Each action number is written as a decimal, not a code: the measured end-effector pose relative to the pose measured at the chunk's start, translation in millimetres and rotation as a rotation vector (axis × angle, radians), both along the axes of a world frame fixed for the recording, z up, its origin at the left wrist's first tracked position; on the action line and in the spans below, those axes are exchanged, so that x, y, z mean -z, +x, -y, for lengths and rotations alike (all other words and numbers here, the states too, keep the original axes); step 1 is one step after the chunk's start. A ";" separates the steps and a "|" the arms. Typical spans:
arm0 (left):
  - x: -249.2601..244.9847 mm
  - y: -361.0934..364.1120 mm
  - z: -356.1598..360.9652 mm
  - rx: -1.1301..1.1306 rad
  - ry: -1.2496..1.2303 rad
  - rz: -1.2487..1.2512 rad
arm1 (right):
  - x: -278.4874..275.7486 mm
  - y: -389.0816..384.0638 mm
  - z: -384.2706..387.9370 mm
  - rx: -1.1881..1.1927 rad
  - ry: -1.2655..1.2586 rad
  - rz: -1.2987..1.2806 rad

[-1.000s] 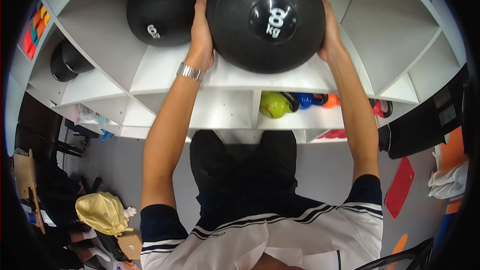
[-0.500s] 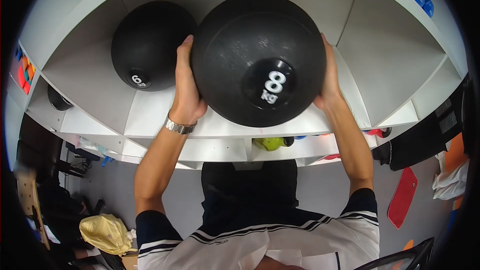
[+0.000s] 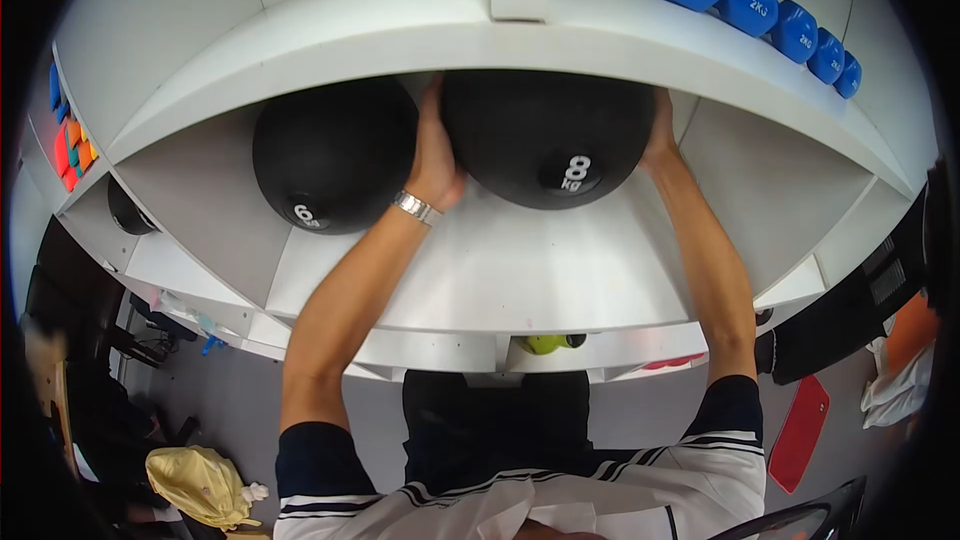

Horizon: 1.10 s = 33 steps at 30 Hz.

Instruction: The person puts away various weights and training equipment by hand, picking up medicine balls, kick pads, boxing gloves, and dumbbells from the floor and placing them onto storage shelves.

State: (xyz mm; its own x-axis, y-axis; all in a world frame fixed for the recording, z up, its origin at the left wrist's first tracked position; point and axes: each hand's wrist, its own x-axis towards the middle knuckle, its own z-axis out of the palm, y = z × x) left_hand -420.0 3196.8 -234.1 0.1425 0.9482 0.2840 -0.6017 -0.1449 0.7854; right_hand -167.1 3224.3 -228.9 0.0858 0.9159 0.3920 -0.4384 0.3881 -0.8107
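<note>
A large black ball marked 8 kg point(image 3: 540, 135) is inside the white shelf compartment point(image 3: 500, 270), its top hidden by the shelf board above. Against its left side lies my left hand point(image 3: 437, 155), with a metal watch at the wrist. My right hand point(image 3: 658, 135) presses on the ball's right side, its fingers partly hidden. Just left of my left hand sits a black ball marked 6 kg point(image 3: 335, 155).
Blue 2 kg dumbbells point(image 3: 748, 2) line the upper shelf at right. A green kettlebell point(image 3: 545, 343) is on the lower shelf. Another black ball point(image 3: 128, 208) sits far left. A yellow bag point(image 3: 200, 485) and red mat point(image 3: 798, 435) lie on the floor.
Both hands have moved the 8 kg ball deeper into the compartment, closer to its back. The view has shifted, showing more of the upper shelf and its dumbbells.
</note>
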 end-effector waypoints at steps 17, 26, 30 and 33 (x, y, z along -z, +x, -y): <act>62.5 -20.1 -14.4 -0.044 -0.201 -0.135 | 20.0 -8.4 16.1 0.076 -0.233 0.211; 57.9 -20.6 45.7 -0.064 0.051 -0.387 | 29.4 0.3 54.3 -0.045 -0.150 0.422; 82.0 -19.7 27.0 -0.236 0.293 -0.563 | 35.2 -14.3 77.1 0.135 -0.017 0.666; 86.4 -19.5 16.0 -0.324 0.385 -0.593 | 33.1 -23.5 72.4 0.169 0.004 0.622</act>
State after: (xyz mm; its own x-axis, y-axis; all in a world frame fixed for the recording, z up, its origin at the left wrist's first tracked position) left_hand -439.5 3180.8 -320.6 0.1062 0.8186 0.5644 0.0218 -0.5694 0.8218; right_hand -190.6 3151.9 -262.0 -0.0154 0.9082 0.4182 0.1807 0.4139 -0.8922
